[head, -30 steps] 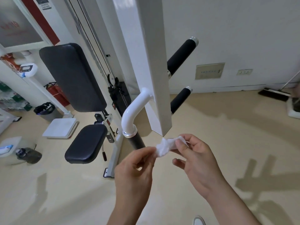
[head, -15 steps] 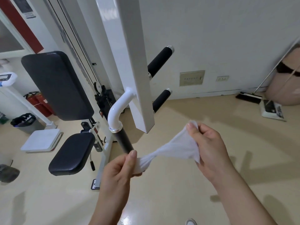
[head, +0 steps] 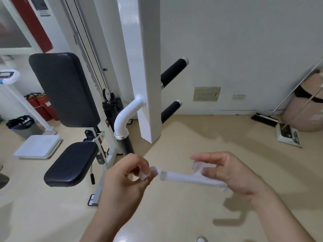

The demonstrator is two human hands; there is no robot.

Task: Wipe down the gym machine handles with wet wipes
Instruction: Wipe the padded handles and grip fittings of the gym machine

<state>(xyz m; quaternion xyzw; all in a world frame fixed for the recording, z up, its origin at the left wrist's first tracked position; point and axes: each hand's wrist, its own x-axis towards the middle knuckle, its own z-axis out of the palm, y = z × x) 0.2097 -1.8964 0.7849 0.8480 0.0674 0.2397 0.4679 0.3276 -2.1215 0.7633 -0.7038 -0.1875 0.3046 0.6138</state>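
Observation:
A white wet wipe (head: 183, 178) is stretched between my two hands in front of the gym machine. My left hand (head: 125, 180) pinches its left end and my right hand (head: 230, 173) grips its right end. Just above my left hand the nearest black handle (head: 126, 144) hangs down from a bent white tube (head: 127, 114); its lower part is hidden behind my fingers. Two more black handles, an upper one (head: 173, 70) and a lower one (head: 170, 110), stick out behind the white upright post (head: 148, 84).
The black seat (head: 71, 165) and back pad (head: 64, 88) stand to the left. A white scale (head: 37, 146), a bin (head: 21, 126) and red extinguishers (head: 42, 105) lie further left. A broom and dustpan (head: 286, 131) rest by the right wall.
The crumpled wipe has been pulled apart into a long strip. My hands have moved further apart and lower, and the view has shifted a little.

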